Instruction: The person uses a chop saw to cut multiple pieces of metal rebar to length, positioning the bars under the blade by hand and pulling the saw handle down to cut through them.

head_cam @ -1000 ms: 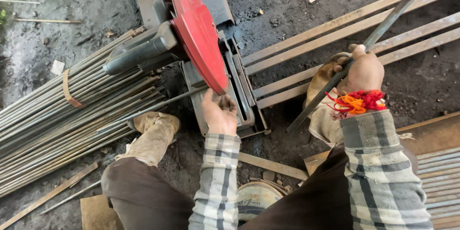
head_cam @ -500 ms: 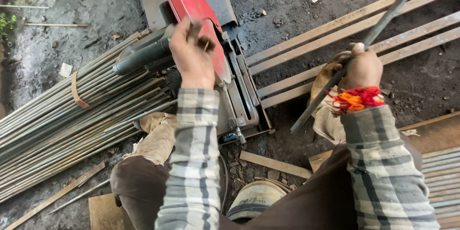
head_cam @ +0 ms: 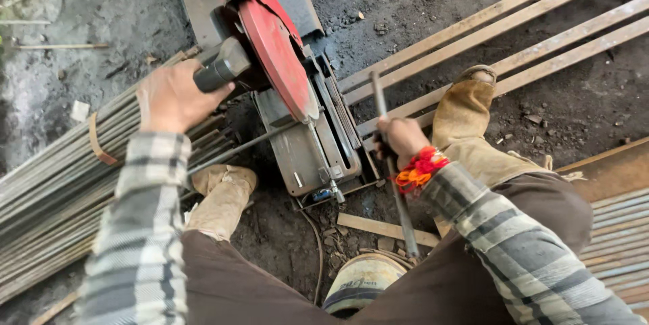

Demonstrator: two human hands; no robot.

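Two hands busy | left hand (head_cam: 169,98) grips saw handle (head_cam: 220,68) | right hand (head_cam: 400,139) holds rod (head_cam: 392,163)

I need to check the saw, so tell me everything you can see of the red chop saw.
The red chop saw with grey metal base sits on dark dirt ground. Its red blade guard is tilted, the dark handle gripped by the left hand. A thin steel rod runs under the blade; a cable trails from the base.
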